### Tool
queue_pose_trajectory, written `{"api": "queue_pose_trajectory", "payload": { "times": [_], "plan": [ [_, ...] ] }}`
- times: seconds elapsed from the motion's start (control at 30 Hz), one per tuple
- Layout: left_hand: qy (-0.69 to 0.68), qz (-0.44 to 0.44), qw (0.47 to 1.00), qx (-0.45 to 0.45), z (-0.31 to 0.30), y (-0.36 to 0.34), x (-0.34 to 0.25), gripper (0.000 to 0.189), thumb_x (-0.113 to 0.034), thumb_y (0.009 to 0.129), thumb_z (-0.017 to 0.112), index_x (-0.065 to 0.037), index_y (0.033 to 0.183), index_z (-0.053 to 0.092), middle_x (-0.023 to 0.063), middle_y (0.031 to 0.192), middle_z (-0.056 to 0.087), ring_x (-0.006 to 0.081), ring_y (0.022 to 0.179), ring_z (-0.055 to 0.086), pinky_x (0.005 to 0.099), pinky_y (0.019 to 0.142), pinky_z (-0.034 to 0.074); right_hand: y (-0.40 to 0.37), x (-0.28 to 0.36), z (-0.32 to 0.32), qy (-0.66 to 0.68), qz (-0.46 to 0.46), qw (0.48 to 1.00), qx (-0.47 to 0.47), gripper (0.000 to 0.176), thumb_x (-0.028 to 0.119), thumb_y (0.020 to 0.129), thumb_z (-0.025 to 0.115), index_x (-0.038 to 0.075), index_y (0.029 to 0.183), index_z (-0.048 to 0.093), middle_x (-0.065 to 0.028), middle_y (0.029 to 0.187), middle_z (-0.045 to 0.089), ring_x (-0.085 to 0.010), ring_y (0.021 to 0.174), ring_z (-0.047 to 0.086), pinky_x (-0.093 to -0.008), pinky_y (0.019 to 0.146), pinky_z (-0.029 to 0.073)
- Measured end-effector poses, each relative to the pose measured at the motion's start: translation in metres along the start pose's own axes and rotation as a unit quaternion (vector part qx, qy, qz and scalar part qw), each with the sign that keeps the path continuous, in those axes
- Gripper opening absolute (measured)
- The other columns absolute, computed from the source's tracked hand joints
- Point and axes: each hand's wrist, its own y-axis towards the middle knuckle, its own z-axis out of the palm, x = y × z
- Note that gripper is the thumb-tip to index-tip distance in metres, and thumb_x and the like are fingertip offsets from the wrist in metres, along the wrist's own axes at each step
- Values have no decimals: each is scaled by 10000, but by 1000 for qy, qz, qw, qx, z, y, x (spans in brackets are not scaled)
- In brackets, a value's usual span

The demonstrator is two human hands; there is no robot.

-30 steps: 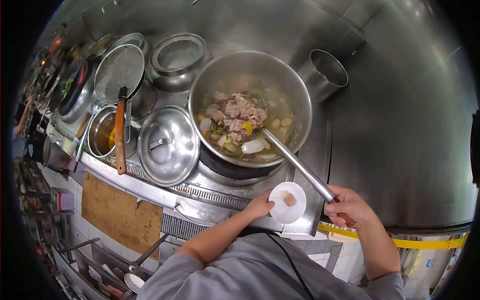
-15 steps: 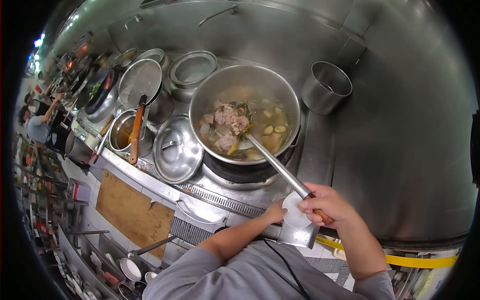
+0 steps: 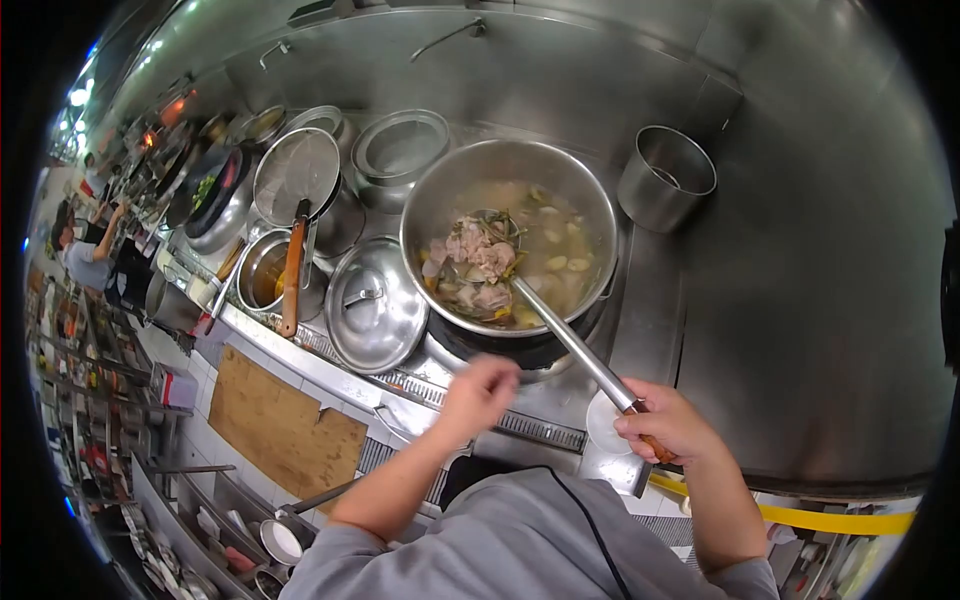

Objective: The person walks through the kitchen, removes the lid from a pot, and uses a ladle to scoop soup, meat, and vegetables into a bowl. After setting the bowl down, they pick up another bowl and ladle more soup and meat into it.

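A large steel pot on a burner holds cloudy broth with yellowish pieces. My right hand grips the wooden end of a long ladle, whose bowl is heaped with pale meat and greens at the broth's surface. My left hand is in the air in front of the pot, its fingers curled and blurred; whether it holds anything is too smeared to tell. Beneath the ladle's handle lies a white round dish, partly hidden by my right hand.
Left of the pot are a steel lid, a wooden-handled strainer, a small pot of brownish liquid and stacked pans. A steel canister stands behind at the right. Cardboard lies on the floor; people are at the far left.
My left hand has left the white dish and moved left and up. My right hand still grips the ladle. The whole view has shifted slightly.
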Motion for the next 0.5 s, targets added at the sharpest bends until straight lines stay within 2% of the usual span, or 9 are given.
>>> {"api": "queue_pose_trajectory", "payload": {
  "times": [0.07, 0.1, 0.17, 0.23, 0.3, 0.33, 0.5],
  "plan": [
    [145, 92, 982, -73, -62, 51, -29, 160, -56, 866, 719, -86, 1024, 729, 96, 884, 697, 227, 739, 691, 347, 644, 552, -5, 2, 4, 13, 12, 1000, -13, 505, 10, 902, 665, -18, 1382, 509, -7, 674, 523, -73, 437, 457, -245, 384, 333],
    [177, 79, 978, -74, -82, 76, -40, 167, -60, 857, 718, -102, 1018, 728, 88, 906, 697, 223, 740, 692, 355, 655, 556, -6, 1, 5, 18, 14, 1000, -14, 505, 10, 902, 665, -18, 1382, 509, -7, 674, 523, -73, 437, 457, -245, 384, 333],
    [263, 139, 954, -22, -109, 122, -43, 177, -85, 844, 729, -102, 1020, 728, 87, 937, 702, 260, 787, 697, 382, 704, 566, -9, 1, 4, 28, 29, 999, -14, 546, 4, 902, 658, -18, 1422, 496, -9, 682, 521, -72, 441, 452, -244, 394, 336],
    [290, 172, 942, -6, -115, 151, -31, 189, -84, 834, 742, -99, 1022, 734, 90, 928, 699, 262, 787, 697, 385, 718, 568, -9, 1, 4, 21, 35, 999, -15, 565, 0, 904, 650, -14, 1444, 488, -8, 690, 521, -72, 447, 453, -243, 400, 343],
    [319, 230, 917, 58, -113, 167, -25, 206, -122, 832, 750, -106, 1036, 735, 88, 951, 700, 309, 851, 689, 414, 756, 564, -9, -2, 4, 23, 25, 999, -6, 582, 4, 907, 653, -9, 1461, 479, -6, 695, 522, -73, 447, 453, -244, 400, 344],
    [308, 188, 926, 112, -111, 171, -22, 216, -136, 832, 747, -106, 1045, 734, 84, 975, 702, 329, 915, 682, 436, 792, 561, -10, -1, 5, 26, 25, 999, -10, 582, 4, 907, 653, -9, 1461, 479, -6, 695, 522, -73, 447, 453, -244, 400, 344],
    [317, 231, 904, 170, -101, 183, -15, 221, -96, 816, 718, -105, 1037, 732, 84, 995, 700, 328, 952, 679, 434, 805, 564, -7, -7, 3, 16, 24, 1000, -1, 582, 13, 922, 655, 4, 1473, 469, -3, 704, 524, -78, 445, 458, -246, 401, 353]
  ]
}}
